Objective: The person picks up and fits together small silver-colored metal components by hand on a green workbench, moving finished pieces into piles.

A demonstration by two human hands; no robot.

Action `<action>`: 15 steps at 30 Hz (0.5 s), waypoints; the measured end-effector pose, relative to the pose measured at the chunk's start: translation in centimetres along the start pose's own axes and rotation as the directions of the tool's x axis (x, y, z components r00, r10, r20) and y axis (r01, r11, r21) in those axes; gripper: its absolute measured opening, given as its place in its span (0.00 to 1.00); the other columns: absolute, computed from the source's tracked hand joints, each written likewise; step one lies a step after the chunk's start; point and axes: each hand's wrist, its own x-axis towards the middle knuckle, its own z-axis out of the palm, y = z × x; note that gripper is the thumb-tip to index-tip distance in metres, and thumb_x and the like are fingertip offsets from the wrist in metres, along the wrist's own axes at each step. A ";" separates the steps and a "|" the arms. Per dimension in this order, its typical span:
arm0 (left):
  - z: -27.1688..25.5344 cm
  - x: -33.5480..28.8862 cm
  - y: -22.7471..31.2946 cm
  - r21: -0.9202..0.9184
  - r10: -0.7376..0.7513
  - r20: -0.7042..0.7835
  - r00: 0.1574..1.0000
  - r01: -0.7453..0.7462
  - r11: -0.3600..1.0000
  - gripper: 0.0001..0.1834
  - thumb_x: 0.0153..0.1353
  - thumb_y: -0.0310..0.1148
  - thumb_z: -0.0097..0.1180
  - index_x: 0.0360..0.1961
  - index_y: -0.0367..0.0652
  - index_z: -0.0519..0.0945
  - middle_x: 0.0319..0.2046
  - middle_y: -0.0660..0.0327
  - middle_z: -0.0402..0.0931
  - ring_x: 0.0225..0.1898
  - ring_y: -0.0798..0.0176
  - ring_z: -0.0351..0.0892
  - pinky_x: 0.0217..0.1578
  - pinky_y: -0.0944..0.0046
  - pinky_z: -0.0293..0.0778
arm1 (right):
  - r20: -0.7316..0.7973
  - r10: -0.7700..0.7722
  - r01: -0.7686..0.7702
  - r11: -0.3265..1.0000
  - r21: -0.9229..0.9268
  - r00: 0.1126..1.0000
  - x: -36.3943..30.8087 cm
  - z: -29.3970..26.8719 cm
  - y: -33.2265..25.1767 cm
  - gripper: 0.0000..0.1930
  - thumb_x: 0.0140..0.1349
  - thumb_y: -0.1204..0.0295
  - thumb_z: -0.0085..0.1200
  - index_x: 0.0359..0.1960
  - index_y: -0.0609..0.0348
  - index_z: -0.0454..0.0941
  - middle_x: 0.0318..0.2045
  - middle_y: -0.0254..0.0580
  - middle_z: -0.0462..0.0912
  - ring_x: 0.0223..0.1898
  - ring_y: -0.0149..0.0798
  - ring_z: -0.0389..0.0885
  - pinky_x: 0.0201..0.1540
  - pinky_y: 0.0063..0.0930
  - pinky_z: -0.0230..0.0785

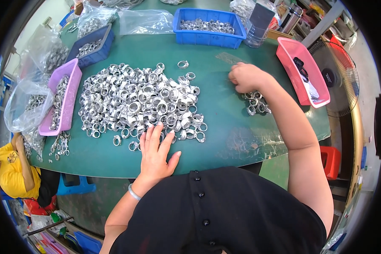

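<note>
On the green surface (224, 122): big ring pile (142, 101), long axis left-right, sits mid-surface. Left hand (156, 152) flat, fingers spread and pointing up-frame, touching pile's near edge, gripping nothing. Right hand (246, 77) clenched above small ring cluster (256, 103); contents hidden.

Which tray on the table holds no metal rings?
The pink-red tray at the table's right edge: it holds a dark item and something white, while the blue and purple trays hold rings.
</note>
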 end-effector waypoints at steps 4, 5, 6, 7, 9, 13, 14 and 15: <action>0.0 -0.1 -0.3 0.012 -0.008 -0.006 1.000 0.008 1.000 0.30 0.45 0.35 0.65 0.52 0.43 0.74 0.61 0.45 0.59 0.62 0.38 0.57 0.60 0.42 0.51 | -0.156 -0.071 0.087 0.991 0.098 0.985 2.2 -1.4 -0.6 0.19 0.43 0.70 0.61 0.40 0.58 0.76 0.42 0.46 0.75 0.49 0.50 0.72 0.50 0.40 0.68; 0.0 -0.1 -0.3 0.014 -0.012 -0.008 1.000 0.012 1.000 0.30 0.45 0.35 0.65 0.52 0.43 0.74 0.61 0.45 0.59 0.62 0.38 0.57 0.60 0.42 0.51 | -0.296 -0.159 0.212 0.964 0.157 0.942 3.4 -1.1 -1.3 0.22 0.44 0.70 0.61 0.45 0.58 0.74 0.46 0.47 0.74 0.51 0.51 0.71 0.53 0.41 0.67; 0.0 -0.1 -0.3 0.015 -0.007 -0.007 1.000 0.007 1.000 0.29 0.45 0.35 0.65 0.52 0.43 0.74 0.61 0.45 0.59 0.62 0.38 0.57 0.59 0.42 0.51 | -0.416 -0.251 0.348 0.921 0.176 0.874 4.9 -0.8 -2.0 0.24 0.45 0.70 0.61 0.47 0.57 0.73 0.48 0.47 0.72 0.52 0.51 0.70 0.55 0.41 0.66; 0.1 -0.1 -0.3 0.016 0.002 -0.005 1.000 -0.001 1.000 0.29 0.45 0.35 0.65 0.52 0.43 0.74 0.61 0.45 0.59 0.62 0.38 0.57 0.59 0.42 0.51 | -0.532 -0.323 0.476 0.862 0.177 0.782 6.2 -0.4 -2.5 0.25 0.47 0.71 0.60 0.50 0.57 0.71 0.51 0.47 0.70 0.54 0.52 0.68 0.57 0.41 0.64; 0.1 0.1 -0.1 0.017 0.004 0.002 1.000 -0.004 1.000 0.29 0.45 0.35 0.65 0.52 0.43 0.74 0.61 0.45 0.59 0.62 0.38 0.57 0.59 0.42 0.51 | -0.541 -0.351 0.511 0.841 0.176 0.764 8.5 0.0 -3.3 0.22 0.47 0.72 0.60 0.47 0.56 0.73 0.51 0.46 0.71 0.54 0.51 0.68 0.57 0.40 0.64; 0.2 0.0 -0.1 0.021 -0.007 0.005 1.000 0.007 1.000 0.30 0.46 0.35 0.64 0.53 0.43 0.74 0.61 0.45 0.60 0.62 0.37 0.57 0.59 0.41 0.51 | -0.426 -0.391 0.499 0.848 0.177 0.816 9.1 -0.2 -2.5 0.13 0.47 0.73 0.59 0.37 0.56 0.76 0.49 0.43 0.72 0.53 0.49 0.69 0.56 0.39 0.64; 0.2 0.0 -0.1 0.018 -0.008 0.007 1.000 0.008 1.000 0.30 0.46 0.35 0.64 0.53 0.43 0.74 0.61 0.45 0.60 0.62 0.37 0.57 0.59 0.41 0.51 | -0.429 -0.392 0.502 0.846 0.179 0.814 8.5 -0.2 -2.1 0.09 0.47 0.74 0.58 0.31 0.56 0.75 0.47 0.42 0.72 0.51 0.49 0.69 0.54 0.39 0.65; 0.3 -0.1 -0.3 0.015 -0.008 0.003 1.000 0.008 1.000 0.30 0.46 0.35 0.64 0.53 0.43 0.73 0.61 0.45 0.59 0.62 0.37 0.57 0.59 0.41 0.51 | -0.424 -0.394 0.503 0.845 0.182 0.816 7.7 0.1 -1.6 0.09 0.47 0.74 0.58 0.31 0.56 0.75 0.47 0.42 0.72 0.51 0.49 0.69 0.54 0.39 0.65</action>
